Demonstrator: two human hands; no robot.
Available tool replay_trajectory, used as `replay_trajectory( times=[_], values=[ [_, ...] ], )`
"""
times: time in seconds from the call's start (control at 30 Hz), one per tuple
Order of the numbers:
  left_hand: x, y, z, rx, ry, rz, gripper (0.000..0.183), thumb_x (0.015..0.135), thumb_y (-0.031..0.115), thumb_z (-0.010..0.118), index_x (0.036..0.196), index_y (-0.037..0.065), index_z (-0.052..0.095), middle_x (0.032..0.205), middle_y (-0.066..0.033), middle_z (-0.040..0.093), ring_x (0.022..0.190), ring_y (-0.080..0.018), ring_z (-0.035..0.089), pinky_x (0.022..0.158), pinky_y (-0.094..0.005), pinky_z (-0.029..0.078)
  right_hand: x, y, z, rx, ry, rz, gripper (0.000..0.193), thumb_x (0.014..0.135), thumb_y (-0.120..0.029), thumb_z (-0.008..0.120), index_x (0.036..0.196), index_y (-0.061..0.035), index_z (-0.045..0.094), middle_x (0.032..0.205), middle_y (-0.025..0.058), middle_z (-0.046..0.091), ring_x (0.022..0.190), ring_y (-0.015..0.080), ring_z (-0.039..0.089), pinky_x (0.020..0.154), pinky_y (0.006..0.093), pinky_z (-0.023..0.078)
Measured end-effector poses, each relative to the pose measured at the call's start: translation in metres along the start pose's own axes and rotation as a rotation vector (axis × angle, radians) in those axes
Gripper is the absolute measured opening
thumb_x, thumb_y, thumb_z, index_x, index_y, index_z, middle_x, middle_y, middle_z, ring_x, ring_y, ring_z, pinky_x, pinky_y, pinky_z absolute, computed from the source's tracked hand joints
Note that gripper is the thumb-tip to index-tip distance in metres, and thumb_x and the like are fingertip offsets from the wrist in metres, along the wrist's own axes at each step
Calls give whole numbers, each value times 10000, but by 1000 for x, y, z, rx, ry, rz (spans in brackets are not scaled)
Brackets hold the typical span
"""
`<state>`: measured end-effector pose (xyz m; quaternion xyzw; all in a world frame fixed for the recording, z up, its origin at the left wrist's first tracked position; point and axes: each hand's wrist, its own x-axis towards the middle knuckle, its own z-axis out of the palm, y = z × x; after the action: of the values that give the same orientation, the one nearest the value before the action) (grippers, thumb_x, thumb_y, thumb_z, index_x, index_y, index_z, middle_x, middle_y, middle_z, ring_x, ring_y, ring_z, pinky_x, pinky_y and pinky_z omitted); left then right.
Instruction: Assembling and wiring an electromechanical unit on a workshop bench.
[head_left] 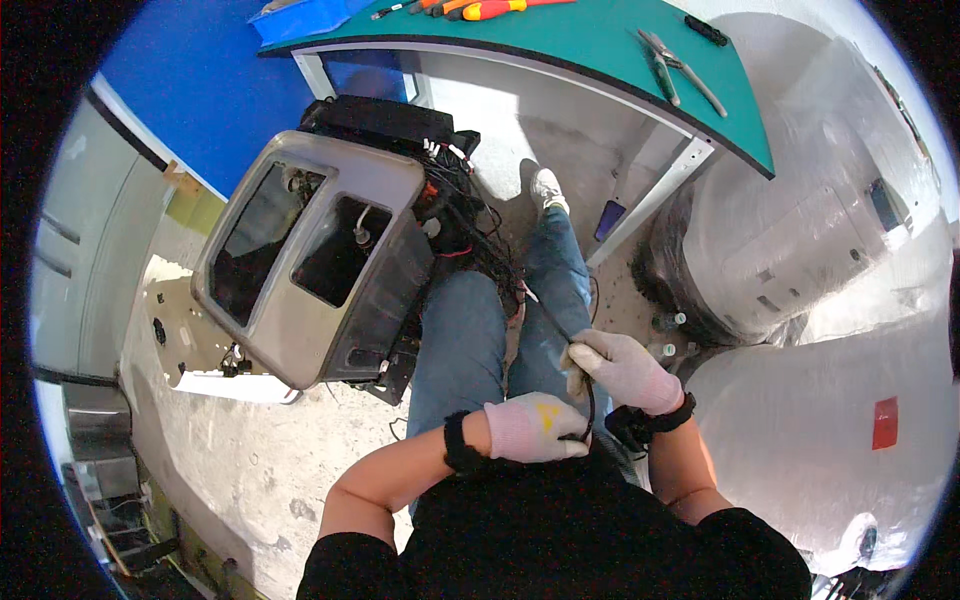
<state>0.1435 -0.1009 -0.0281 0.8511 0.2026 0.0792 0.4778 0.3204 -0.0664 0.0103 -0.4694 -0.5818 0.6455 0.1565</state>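
Left hand [532, 428] and right hand [625, 368], both gloved, fingers gripping 1 black cable [560, 330], right of grey box [310, 260] with wires inside, green table [590, 50] beyond

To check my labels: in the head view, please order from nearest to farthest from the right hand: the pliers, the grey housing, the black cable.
From the right hand:
1. Black cable, held in its fingers.
2. Grey housing, left, by the knees.
3. Pliers, above, on the green bench top.

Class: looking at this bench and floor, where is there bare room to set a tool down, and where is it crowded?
Free: green benchtop between screwdrivers and pliers; concrete floor below the grey housing. Crowded: wire tangle by the knees, where both gloved hands, left hand, right hand, hold a black cable.
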Motion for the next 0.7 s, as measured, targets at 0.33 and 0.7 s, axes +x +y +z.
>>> replay_trajectory(
  times=[0.33,0.7],
  values=[
    [-44,45,-84,-685,308,-199,212,874,141,486,808,-20,607,740,-66,630,700,-132,603,688,-301,490,35,30,10,-447,198,-562,305,751,-110,642,1048,-49,608,1359,188,416,1231,356,425,1017,393,365],
    [-57,24,-87,-810,509,-293,310,920,242,461,819,-21,591,668,-61,578,622,-146,551,626,-287,447,31,15,19,23,199,-508,208,827,-180,661,925,-36,546,1142,178,599,1099,269,582,942,344,433]
  ],
)
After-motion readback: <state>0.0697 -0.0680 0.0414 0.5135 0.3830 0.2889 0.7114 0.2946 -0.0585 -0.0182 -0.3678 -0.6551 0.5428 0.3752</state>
